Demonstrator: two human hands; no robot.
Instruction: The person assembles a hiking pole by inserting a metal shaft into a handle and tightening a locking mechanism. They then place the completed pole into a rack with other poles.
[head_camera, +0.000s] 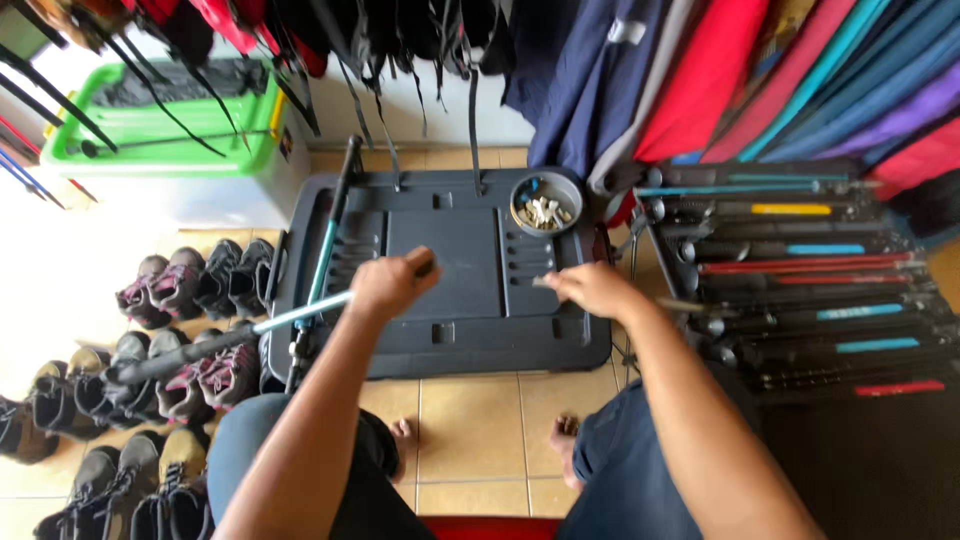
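Outdoor-gear rental shop: racked trekking poles (800, 290), rows of hiking boots (150, 350), hanging jackets (700, 70)

A: Where is there room? 
B: The middle of the dark plastic lid (445, 265) lies bare; a round bowl (545, 200) sits at one o'clock.
A: And the sides?
B: Racked poles (800, 290) block three o'clock; shoes (180, 290) crowd nine; hanging straps (390, 80) dangle at twelve.

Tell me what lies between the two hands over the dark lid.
Between the left hand and right hand, the head view shows only the bare dark grey lid. The small bowl sits further back, outside that stretch.
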